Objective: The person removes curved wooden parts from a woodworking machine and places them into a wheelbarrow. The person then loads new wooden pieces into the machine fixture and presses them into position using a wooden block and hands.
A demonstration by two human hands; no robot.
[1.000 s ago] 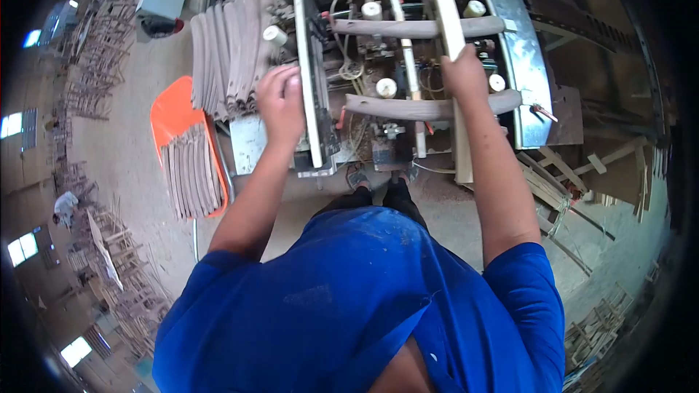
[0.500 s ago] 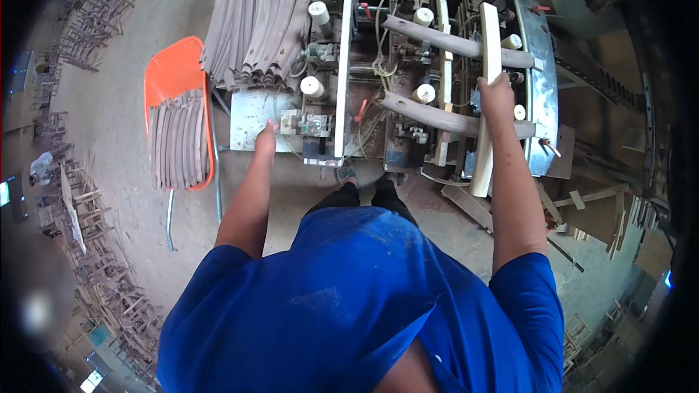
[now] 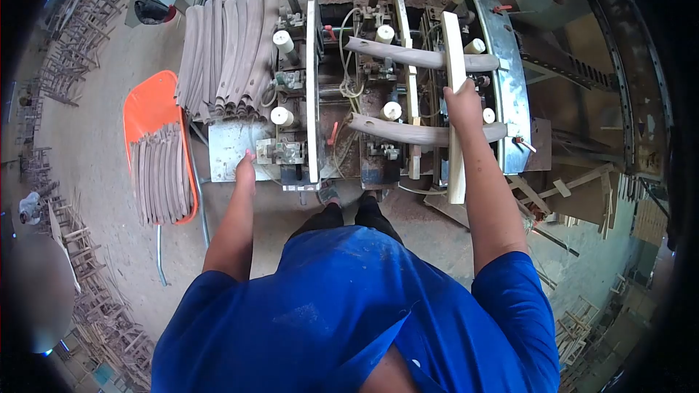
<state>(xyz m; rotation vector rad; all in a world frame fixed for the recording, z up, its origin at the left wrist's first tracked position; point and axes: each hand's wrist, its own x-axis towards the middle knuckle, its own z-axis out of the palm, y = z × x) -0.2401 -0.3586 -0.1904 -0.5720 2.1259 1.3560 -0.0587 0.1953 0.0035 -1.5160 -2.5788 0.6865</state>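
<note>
My right hand [image 3: 464, 105] is wrapped around a pale wooden bar [image 3: 454, 51]. The bar lies across two curved wooden pieces: an upper one [image 3: 400, 52] and a lower one [image 3: 397, 129], both with dark holes near their left ends. These rest on the clamping machine [image 3: 378, 164], among its white-capped cylinders [image 3: 391, 110]. My left hand [image 3: 245, 171] is by the front edge of a metal plate [image 3: 227, 147], just left of a metal clamp fitting [image 3: 277, 151]. Its thumb points up, while its other fingers are hidden.
Many curved wooden pieces [image 3: 224, 54] are stacked left of the machine. An orange wheelbarrow [image 3: 149, 98] holds more curved pieces [image 3: 160, 175]. Another pale bar [image 3: 313, 80] stands along the machine's middle. Scrap boards [image 3: 561, 189] lie on the floor at right.
The camera view has shifted, so the machine appears lower and farther left. My right hand still grips the pale bar, and my left hand stays by the plate.
</note>
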